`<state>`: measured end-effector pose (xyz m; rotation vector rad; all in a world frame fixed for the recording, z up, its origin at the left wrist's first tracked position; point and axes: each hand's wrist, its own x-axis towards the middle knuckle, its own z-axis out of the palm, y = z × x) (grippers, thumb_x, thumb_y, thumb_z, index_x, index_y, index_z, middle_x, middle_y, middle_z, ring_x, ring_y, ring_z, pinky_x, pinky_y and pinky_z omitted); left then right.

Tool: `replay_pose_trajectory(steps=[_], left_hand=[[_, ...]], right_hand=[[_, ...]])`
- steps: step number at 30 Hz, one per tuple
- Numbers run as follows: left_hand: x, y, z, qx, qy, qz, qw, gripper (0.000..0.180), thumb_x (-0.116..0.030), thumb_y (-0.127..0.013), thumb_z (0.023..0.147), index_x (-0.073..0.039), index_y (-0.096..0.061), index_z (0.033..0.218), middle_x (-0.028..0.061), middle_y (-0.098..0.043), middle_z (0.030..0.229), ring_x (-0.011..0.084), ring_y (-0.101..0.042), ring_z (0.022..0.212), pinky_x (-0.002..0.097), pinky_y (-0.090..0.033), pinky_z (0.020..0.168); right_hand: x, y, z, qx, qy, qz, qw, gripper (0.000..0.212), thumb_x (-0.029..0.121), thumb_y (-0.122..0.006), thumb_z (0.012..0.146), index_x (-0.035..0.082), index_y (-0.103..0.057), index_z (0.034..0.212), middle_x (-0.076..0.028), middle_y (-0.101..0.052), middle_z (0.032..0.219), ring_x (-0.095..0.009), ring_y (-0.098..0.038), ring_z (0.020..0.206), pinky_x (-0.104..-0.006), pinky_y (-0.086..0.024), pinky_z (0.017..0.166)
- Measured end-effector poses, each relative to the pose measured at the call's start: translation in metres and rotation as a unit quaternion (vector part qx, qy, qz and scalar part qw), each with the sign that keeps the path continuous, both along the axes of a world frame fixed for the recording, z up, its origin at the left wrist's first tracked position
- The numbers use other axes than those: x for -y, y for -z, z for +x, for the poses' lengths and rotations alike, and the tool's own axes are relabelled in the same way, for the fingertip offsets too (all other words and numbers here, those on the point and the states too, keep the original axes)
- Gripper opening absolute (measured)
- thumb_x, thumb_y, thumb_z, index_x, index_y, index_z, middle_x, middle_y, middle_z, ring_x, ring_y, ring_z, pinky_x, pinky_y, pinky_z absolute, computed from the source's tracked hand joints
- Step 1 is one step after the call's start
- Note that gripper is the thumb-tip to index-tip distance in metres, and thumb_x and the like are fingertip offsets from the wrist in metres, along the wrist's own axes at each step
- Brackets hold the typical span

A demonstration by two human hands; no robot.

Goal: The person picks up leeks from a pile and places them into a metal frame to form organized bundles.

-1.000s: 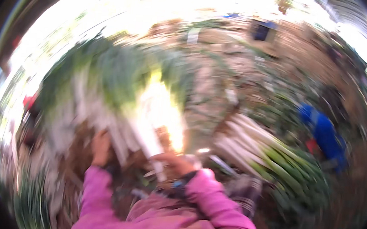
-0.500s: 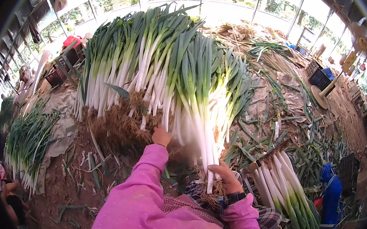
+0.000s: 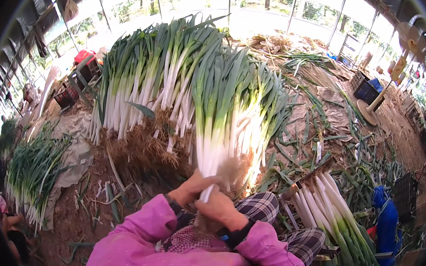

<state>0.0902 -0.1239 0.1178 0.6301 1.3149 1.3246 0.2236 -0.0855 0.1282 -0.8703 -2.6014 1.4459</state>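
In the head view, both hands are closed around a bunch of leeks [image 3: 206, 155] in front of the person's lap. The left hand [image 3: 192, 188] wraps the white stems from the left, and the right hand [image 3: 222, 209] grips them just beside it, slightly lower; a piece of white stem shows between the two. The green leaves of this bunch reach up and away from the person, lying next to a large heap of leeks [image 3: 144, 84] whose tangled brown roots [image 3: 146, 145] face the person. The root ends below the hands are blurred.

Pink sleeves [image 3: 147, 218] cover the forearms, and checked trousers [image 3: 259, 207] show at the knees. To the right, more leeks [image 3: 330, 206] lie side by side, white ends pointing up toward the far side and leaves toward the lower edge. Beyond them are a blue bundle [image 3: 386, 229] and a dark crate [image 3: 406, 196]. Farther off on the right stands a fan [image 3: 408, 46]. On the left, thinner green onions [image 3: 38, 166] lie on the ground, partly over a pale sheet [image 3: 74, 166].
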Motion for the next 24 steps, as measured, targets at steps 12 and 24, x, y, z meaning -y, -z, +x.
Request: replay_pose_trajectory(steps=[12,24], left_hand=[[0.16,-0.11,-0.008,-0.102,0.072,-0.224,0.966,0.062,-0.012,-0.063,0.076,0.001,-0.037,0.13,0.014,-0.059,0.103,0.0192,-0.063,0.084,0.0348,-0.054,0.074],[0.269,-0.202,0.07,-0.388,0.094,-0.207,0.893,0.104,-0.026,-0.08,0.064,0.006,-0.019,0.141,0.0217,-0.049,0.125,0.0273,-0.051,0.116,0.0358,-0.04,0.1]], right_hand=[[-0.012,0.006,-0.051,-0.154,0.138,-0.441,0.873,0.072,0.067,-0.053,0.083,0.001,-0.058,0.113,-0.012,-0.064,0.101,-0.022,-0.062,0.088,-0.0368,-0.051,0.068],[0.029,-0.035,-0.092,-0.48,0.009,-0.754,0.449,0.064,0.06,-0.059,0.082,0.008,-0.056,0.119,-0.011,-0.063,0.105,-0.027,-0.061,0.098,-0.0416,-0.049,0.092]])
